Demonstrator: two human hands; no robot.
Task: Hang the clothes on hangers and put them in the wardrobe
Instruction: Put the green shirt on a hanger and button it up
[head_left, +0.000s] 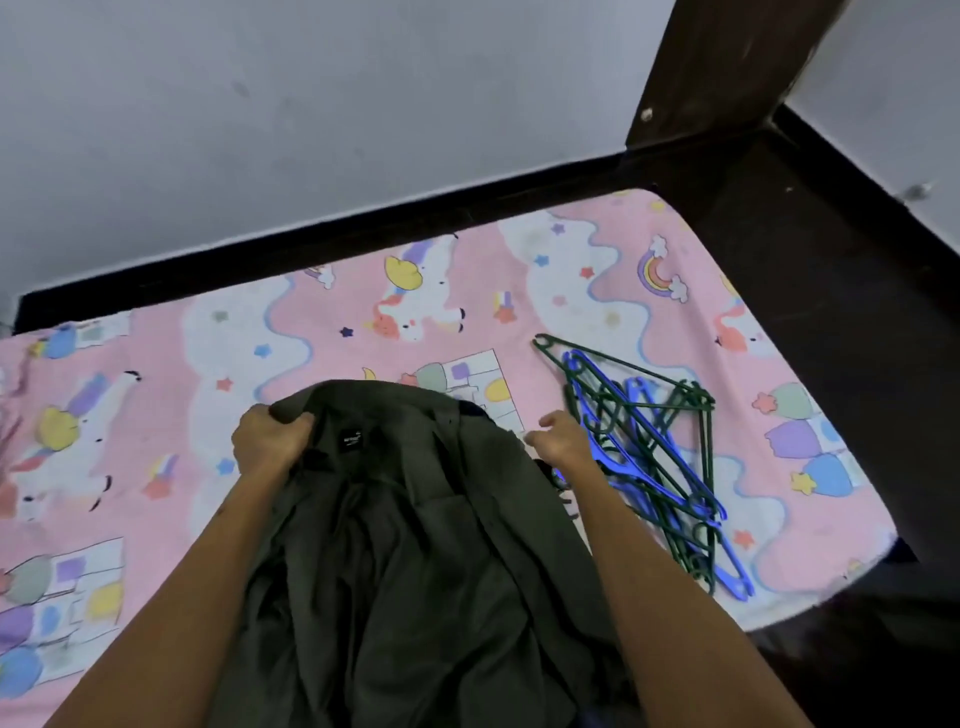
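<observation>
Here the left hand (270, 436) is gripping the grey shirt (410, 525) by its collar over the near bed (322, 332); the right hand (558, 441), loosely curled and empty, is hovering beside the hangers (649, 457) at right and should be taking one singly.

Left hand (270, 441) grips the grey jacket (415, 545) collar; right hand (558, 441) hovers beside the hangers (649, 457).
</observation>
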